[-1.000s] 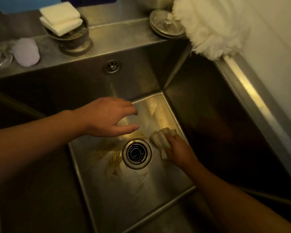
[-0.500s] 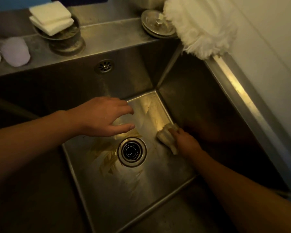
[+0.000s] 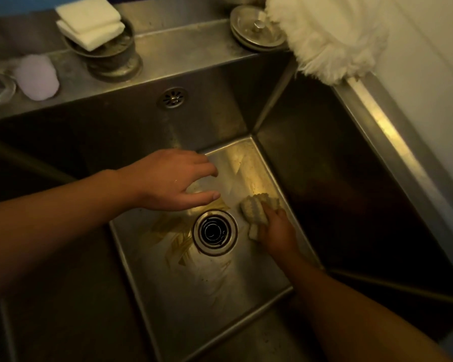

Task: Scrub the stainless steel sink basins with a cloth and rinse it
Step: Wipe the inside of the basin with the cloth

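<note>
Cloth (image 3: 255,209) lies bunched on the sink (image 3: 220,304) floor, just right of the drain (image 3: 215,232) and near the right wall. The right hand (image 3: 276,232) is on top of it, fingers curled round it and pressing down. The left hand (image 3: 168,181) hangs over the far part of the floor, fingers loosely spread, holding nothing. Yellowish streaks (image 3: 173,239) lie left of the drain, so the scrubbing looks far from finished. To do it well, flatten the cloth under the palm and rub in overlapping strokes along the steel's grain. Circle the drain rim, then cross to the streaks. The corners need a fingertip pushed into the fold. The left hand would serve better braced on the rim. The walls and the rinse are yet to do.
</note>
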